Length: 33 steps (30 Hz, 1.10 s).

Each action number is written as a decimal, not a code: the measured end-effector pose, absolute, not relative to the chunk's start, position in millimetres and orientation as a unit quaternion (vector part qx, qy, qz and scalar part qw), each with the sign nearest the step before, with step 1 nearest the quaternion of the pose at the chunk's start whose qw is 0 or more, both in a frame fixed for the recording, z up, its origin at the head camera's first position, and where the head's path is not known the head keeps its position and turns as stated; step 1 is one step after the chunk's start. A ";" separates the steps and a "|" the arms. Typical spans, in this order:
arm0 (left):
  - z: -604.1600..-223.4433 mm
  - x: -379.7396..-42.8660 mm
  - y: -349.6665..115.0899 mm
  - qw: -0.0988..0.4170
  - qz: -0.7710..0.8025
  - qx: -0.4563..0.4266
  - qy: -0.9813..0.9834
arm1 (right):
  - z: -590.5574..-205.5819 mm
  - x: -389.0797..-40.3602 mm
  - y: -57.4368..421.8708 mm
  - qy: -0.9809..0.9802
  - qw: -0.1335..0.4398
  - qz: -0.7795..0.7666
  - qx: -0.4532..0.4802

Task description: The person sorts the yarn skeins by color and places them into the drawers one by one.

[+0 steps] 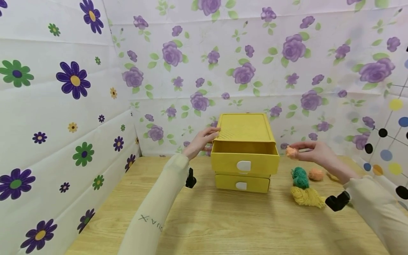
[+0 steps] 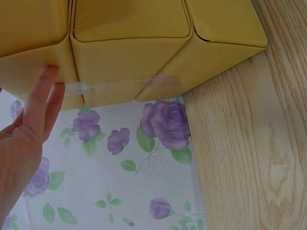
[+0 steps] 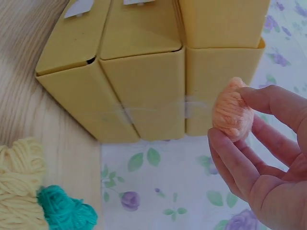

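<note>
A yellow drawer box (image 1: 245, 125) stands against the back wall, its top drawer (image 1: 224, 163) pulled out towards me. Against the box's left side rests my left hand (image 1: 200, 141); in the left wrist view its extended fingertips (image 2: 49, 73) touch the yellow side panel. My right hand (image 1: 315, 154), to the right of the drawer, pinches a small peach-orange yarn ball (image 3: 232, 111) between thumb and fingers. Below that hand on the table lie a teal yarn bundle (image 1: 300, 177), another peach yarn ball (image 1: 316, 174) and a yellow yarn skein (image 1: 307, 197).
A lower drawer (image 1: 231, 183) with a white tab sits pushed in beneath the top one. Wood-grain table (image 1: 204, 223) extends in front. Flower-printed sheets (image 1: 191, 63) hang behind and at the left; a dotted sheet (image 1: 387, 141) is at the right.
</note>
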State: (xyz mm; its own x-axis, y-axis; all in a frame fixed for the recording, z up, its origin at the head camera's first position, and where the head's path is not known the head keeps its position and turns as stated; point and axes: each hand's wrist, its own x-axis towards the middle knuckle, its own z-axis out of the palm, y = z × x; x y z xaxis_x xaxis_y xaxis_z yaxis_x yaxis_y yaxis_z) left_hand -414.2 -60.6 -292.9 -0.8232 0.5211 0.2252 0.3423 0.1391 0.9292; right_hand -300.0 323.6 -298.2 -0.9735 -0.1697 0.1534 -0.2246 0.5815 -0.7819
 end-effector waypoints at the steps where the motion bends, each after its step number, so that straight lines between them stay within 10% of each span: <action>1: -293.0 -414.3 -60.8 0.075 0.589 0.288 0.751 | -296.4 -300.0 323.4 -0.891 0.032 0.439 0.110; 33: -292.5 -413.9 -59.2 0.075 0.596 0.276 0.750 | -236.7 -290.8 275.8 -0.881 0.018 0.449 0.148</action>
State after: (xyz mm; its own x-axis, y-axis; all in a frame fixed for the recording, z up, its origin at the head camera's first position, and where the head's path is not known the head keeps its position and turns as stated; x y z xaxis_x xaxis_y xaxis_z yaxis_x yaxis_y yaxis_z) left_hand -413.9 -59.2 -292.5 -0.8367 0.5028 0.2172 0.3251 0.1368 0.9357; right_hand -290.8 275.8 -236.7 -0.9554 -0.2446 0.1656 -0.2777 0.5533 -0.7853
